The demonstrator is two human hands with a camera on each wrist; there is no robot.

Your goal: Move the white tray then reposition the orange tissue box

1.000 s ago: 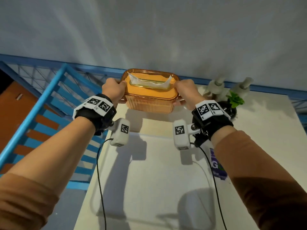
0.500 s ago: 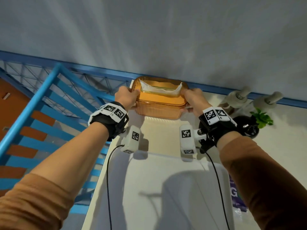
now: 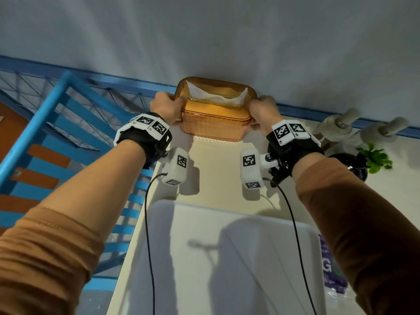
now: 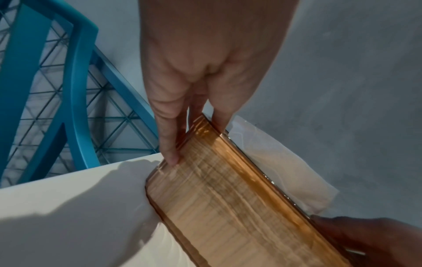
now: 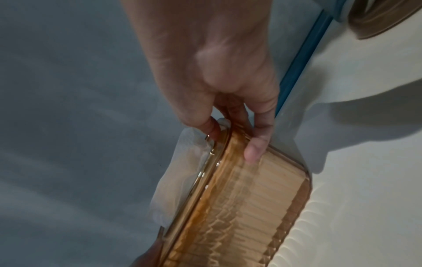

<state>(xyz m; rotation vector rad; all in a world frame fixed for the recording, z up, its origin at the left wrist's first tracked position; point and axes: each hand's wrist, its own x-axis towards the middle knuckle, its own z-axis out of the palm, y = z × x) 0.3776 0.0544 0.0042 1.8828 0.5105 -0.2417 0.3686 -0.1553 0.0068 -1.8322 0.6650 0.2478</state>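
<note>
The orange tissue box [image 3: 213, 117] is a ribbed, see-through amber box with white tissue [image 3: 216, 96] poking out of its top. It sits at the far end of the cream table [image 3: 218, 178], close to the grey wall. My left hand [image 3: 167, 108] grips its left end and my right hand [image 3: 263, 110] grips its right end. In the left wrist view my fingers [image 4: 169, 144] curl over the box [image 4: 228, 198]. The right wrist view shows thumb and fingers [image 5: 255, 144] pinching the lid edge of the box [image 5: 239, 207]. The white tray [image 3: 227, 258] lies nearer me on the table.
A blue railing [image 3: 45, 123] with wire mesh borders the table's left side, with orange and blue stairs below. At the far right stand pale bottles [image 3: 341, 126], a black pot with a green plant [image 3: 372, 158] and a purple packet [image 3: 329, 264] beside the tray.
Both hands have carried the tissue box away from me toward the wall at the table's far end. The tray has come into view below the wrists.
</note>
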